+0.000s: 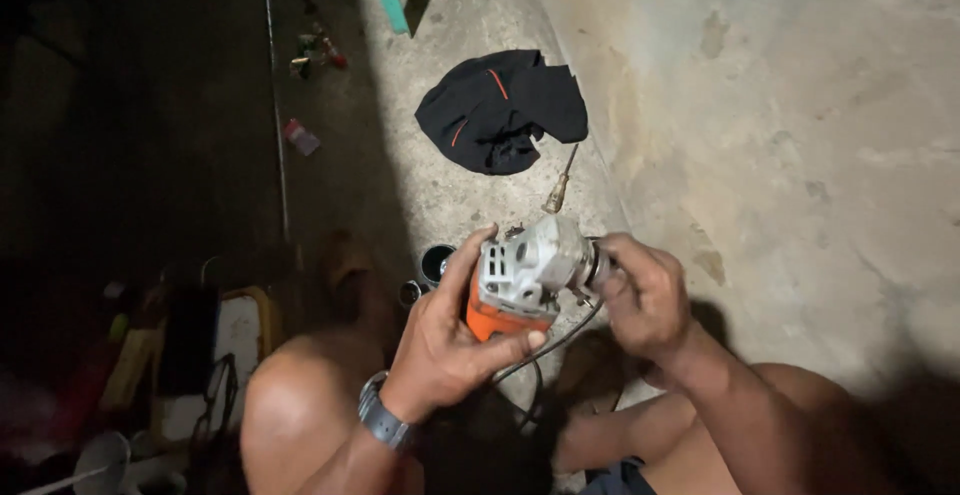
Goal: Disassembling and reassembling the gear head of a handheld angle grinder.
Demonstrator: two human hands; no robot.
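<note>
Both hands' grip [450, 340] around grinder [525, 275]

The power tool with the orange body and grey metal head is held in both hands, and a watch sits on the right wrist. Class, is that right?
Not quite. The head view shows the watch on the left wrist, not the right. The rest stands: the left hand grips the power tool by its orange body, while the right hand holds its grey metal head end.

The grinder [525, 280] has a grey metal head and an orange body. It is tilted above the concrete floor [450, 195], cord hanging below.
</note>
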